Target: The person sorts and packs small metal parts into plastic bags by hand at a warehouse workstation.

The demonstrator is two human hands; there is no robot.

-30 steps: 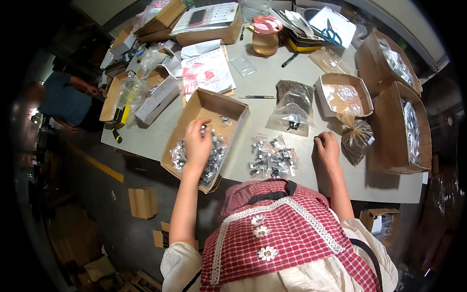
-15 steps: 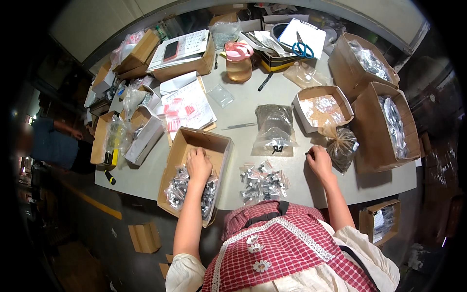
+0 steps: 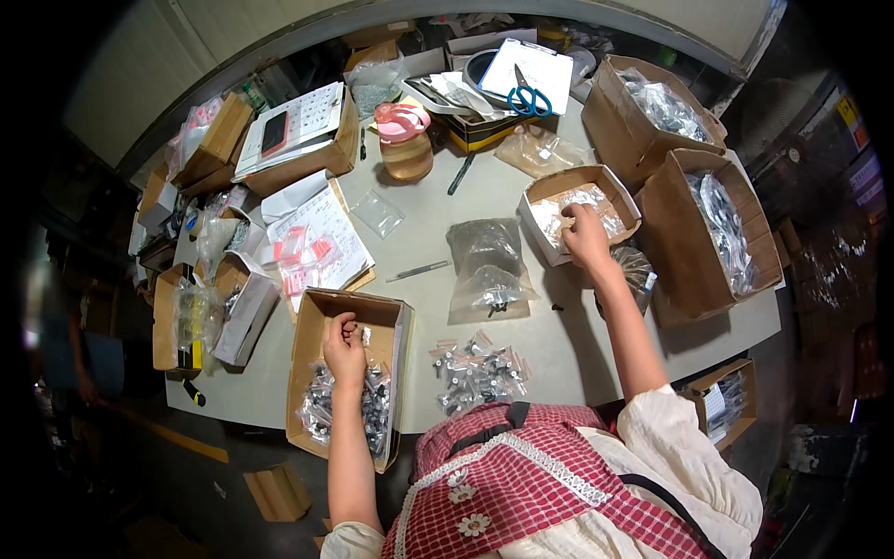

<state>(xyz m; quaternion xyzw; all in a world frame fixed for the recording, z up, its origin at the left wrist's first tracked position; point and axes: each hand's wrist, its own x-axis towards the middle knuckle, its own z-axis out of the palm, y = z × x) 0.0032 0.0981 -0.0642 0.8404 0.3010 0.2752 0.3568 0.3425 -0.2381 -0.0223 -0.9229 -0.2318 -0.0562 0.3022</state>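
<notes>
My left hand (image 3: pixel 345 356) is over an open cardboard box (image 3: pixel 406 349), its fingers curled together. A small pale packet (image 3: pixel 366 336) shows beside those fingers; whether they grip it I cannot tell. Small clear bags of dark and silvery parts (image 3: pixel 376 410) fill the near part of that box. My right hand (image 3: pixel 585 235) dips into a low white box (image 3: pixel 542 230) of small flat clear bags (image 3: pixel 592 197), fingers pinched down; what is in them is hidden. Between my arms lies a pile of small filled bags (image 3: pixel 480 371). Beyond it rests a larger plastic bag of dark parts (image 3: pixel 488 270).
A small black piece (image 3: pixel 557 306) lies on the table, left of my right forearm. A tied bag (image 3: pixel 635 277) sits partly behind that forearm. Tall cardboard boxes (image 3: pixel 666 247) stand at the right. A pen (image 3: pixel 417 271), papers (image 3: pixel 321 238) and a pink-lidded jug (image 3: pixel 406 154) are farther back.
My right hand has moved from the table beside the tied bag up into the low white box. My left hand has stayed over the cardboard box, fingers curled. The whole view has shifted.
</notes>
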